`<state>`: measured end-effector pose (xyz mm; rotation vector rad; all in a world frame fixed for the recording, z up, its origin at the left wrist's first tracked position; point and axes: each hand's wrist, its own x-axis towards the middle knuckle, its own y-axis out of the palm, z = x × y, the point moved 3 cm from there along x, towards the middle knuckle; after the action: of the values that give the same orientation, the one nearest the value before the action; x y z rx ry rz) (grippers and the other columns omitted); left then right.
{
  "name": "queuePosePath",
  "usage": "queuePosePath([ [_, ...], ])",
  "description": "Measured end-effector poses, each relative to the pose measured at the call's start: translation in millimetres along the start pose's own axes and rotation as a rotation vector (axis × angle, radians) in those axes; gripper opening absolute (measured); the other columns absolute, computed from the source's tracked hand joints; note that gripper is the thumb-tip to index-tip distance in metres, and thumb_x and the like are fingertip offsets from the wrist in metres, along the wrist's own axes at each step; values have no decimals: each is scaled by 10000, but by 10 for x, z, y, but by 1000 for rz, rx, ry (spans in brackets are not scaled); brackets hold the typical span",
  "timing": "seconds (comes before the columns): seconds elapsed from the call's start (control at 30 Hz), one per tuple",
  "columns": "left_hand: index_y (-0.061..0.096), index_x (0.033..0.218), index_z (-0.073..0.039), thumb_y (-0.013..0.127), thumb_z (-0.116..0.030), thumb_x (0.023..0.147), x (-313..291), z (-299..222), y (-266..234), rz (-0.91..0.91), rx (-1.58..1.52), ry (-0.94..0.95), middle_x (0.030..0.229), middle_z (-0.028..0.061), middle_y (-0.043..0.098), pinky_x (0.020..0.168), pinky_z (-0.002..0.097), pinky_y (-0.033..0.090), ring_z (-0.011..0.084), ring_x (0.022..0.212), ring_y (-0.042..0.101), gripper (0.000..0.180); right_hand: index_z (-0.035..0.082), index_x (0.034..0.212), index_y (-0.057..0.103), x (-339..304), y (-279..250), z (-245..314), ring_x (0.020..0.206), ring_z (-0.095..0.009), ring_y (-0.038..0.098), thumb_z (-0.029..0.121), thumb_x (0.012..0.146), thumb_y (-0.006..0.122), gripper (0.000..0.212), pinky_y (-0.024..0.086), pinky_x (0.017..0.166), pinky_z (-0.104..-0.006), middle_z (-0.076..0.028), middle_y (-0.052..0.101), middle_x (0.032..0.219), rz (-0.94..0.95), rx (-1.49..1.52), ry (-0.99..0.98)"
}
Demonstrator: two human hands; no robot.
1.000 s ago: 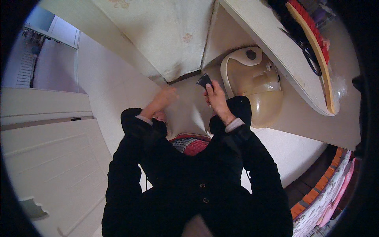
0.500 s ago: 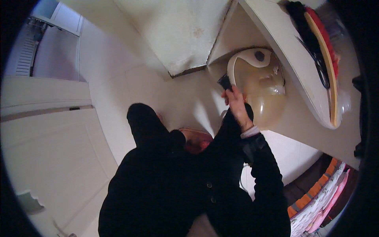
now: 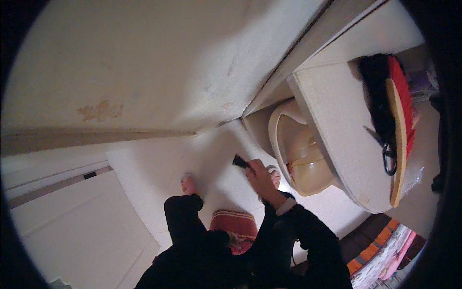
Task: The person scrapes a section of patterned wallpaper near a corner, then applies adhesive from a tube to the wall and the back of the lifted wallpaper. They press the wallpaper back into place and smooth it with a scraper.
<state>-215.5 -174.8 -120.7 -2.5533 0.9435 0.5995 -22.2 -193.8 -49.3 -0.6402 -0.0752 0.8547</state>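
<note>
My right hand [image 3: 262, 179] is closed around a black flared tool [image 3: 239, 161], whose dark wide end points up and left over the pale floor. What kind of tool it is, I cannot make out. Between my legs lies a red striped cloth-like thing [image 3: 234, 220]. Beside it, at the edge of my dark clothes, shows a small dim patch that may be my left hand [image 3: 235, 239]; its fingers are not clear.
To the right stands a beige plastic basin-like seat [image 3: 313, 168], partly under a white shelf [image 3: 332, 125]. On the shelf lie a red-and-black brush [image 3: 404, 101] and a curved wooden strip [image 3: 397, 144]. A stained wall [image 3: 159, 72] rises ahead; a white door panel [image 3: 91, 231] is at left.
My view has swung toward the wall and shelf. My right hand with the black tool has moved left, away from the beige seat's rim, and is now over the floor.
</note>
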Motion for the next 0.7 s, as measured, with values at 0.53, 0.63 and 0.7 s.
queuePosePath([
  [0.53,463,1399,-51,563,-259,980,-1305,158,-1703,-404,-366,-62,1410,123,480,1071,351,374,232,1306,442,478,-8,1210,544,-791,-2303,1694,902,-291,617,-76,848,570,369,507,783,-366,-176,598,1043,-900,-184,-62],
  [0.63,458,1403,-40,547,-234,990,-1509,-54,-1891,-299,-424,-226,1420,99,477,1072,332,365,211,1304,441,465,14,1191,552,-812,-2530,1581,933,-301,604,-45,859,568,338,502,818,-393,-161,600,1027,-908,-305,100],
  [0.7,469,1385,-18,559,-221,978,-1506,-209,-1921,-253,-441,-257,1396,116,495,1057,328,382,222,1273,473,464,11,1195,558,-811,-2607,1497,968,-321,580,-30,853,575,345,486,858,-413,-170,587,1026,-858,-429,163],
])
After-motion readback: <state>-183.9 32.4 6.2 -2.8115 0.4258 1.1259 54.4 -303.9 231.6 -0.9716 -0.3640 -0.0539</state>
